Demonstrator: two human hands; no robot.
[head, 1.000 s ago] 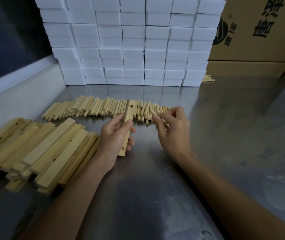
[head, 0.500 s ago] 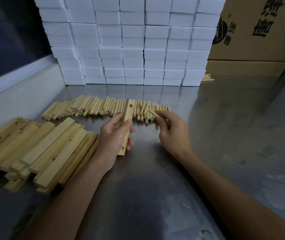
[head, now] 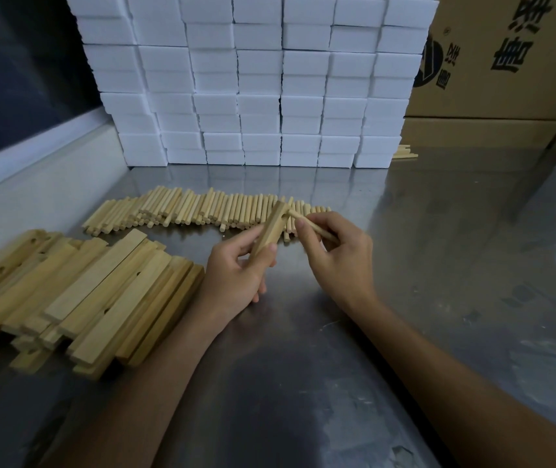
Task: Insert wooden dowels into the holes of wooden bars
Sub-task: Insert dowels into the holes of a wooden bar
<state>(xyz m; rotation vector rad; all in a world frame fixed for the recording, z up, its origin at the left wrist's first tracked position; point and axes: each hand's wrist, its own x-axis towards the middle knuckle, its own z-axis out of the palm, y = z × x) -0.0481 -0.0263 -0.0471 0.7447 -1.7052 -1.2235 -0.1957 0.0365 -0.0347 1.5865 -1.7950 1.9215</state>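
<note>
Since a moment ago you have lifted one dowel (head: 310, 225) clear of the row and brought its far tip up against the top end of the bar (head: 267, 234), which you have tilted toward it. Your left hand (head: 236, 275) curls round the lower part of that bar, thumb on its front face, holding it above the bench (head: 337, 366). Your right hand (head: 337, 251) pinches the dowel between thumb and fingers, its tip touching the bar near the top; whether it sits in a hole cannot be told. Behind your hands the row of loose dowels (head: 202, 211) lies on the bench, and the pile of bars (head: 84, 298) rests at your left. White foam blocks (head: 259, 79) are stacked at the back, beside cardboard boxes (head: 506, 62).
</note>
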